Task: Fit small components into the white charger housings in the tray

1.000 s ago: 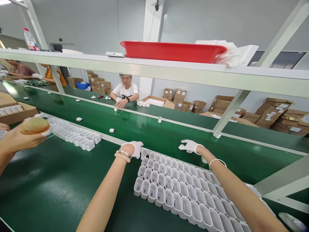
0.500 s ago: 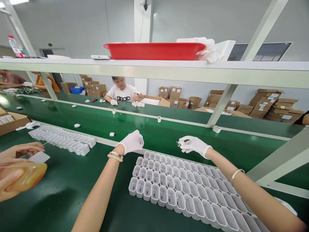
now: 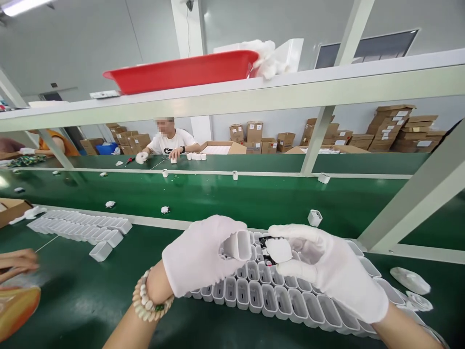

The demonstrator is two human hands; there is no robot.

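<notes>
My left hand [image 3: 203,254], in a white glove, grips a small white plastic housing [image 3: 242,246], its open mouth turned toward the right hand. In my gloved right hand [image 3: 327,269] a small black circuit board [image 3: 266,261] with a white pad [image 3: 279,251] on it is pinched between thumb and fingers. Board and housing are close together with a narrow gap between them. Below both hands stand rows of open white housings [image 3: 269,299], several with a dark slot inside. The hands cover part of these rows.
A green conveyor belt [image 3: 210,196] runs behind, carrying a white housing [image 3: 315,218] and a white-padded piece [image 3: 165,210]. More housings [image 3: 100,251] stand left, near a co-worker's hand [image 3: 20,264]. Overhead is a shelf [image 3: 203,99] with a red tray [image 3: 189,70]; a slanted post [image 3: 414,203] stands right.
My left hand now holds a housing, and my right hand has brought the board toward it. The view has tilted and shifted. A white housing now shows on the belt at right.
</notes>
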